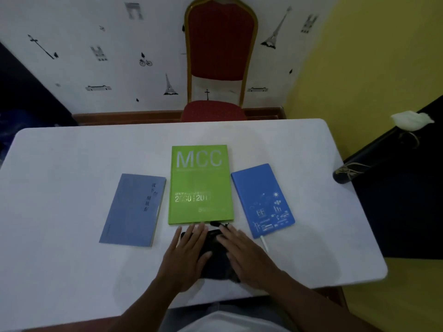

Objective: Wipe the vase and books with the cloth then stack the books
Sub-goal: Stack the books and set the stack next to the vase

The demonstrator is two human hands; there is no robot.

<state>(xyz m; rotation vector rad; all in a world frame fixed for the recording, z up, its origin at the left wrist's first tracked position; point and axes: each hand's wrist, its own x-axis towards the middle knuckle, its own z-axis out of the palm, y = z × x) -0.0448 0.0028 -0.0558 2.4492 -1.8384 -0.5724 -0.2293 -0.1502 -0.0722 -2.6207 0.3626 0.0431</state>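
Both hands, left hand [185, 256] and right hand [247, 255], press flat, fingers spread, on a black cloth [214, 254]. Just beyond the fingertips lies the green book [200, 185].

Both hands lie flat, fingers spread, on a dark cloth [213, 255] at the near middle of the white table [60, 164]. The left hand [187, 257] covers its left part, the right hand [244, 255] its right. Just past the fingertips lies a green book [201, 185], touching the cloth's far edge. A grey-blue book [134, 210] lies left of the left hand, a blue notebook [262, 200] beyond the right. Far right of the right hand, a dark vase [374, 154] with a white flower [411, 119] leans at the table's edge.
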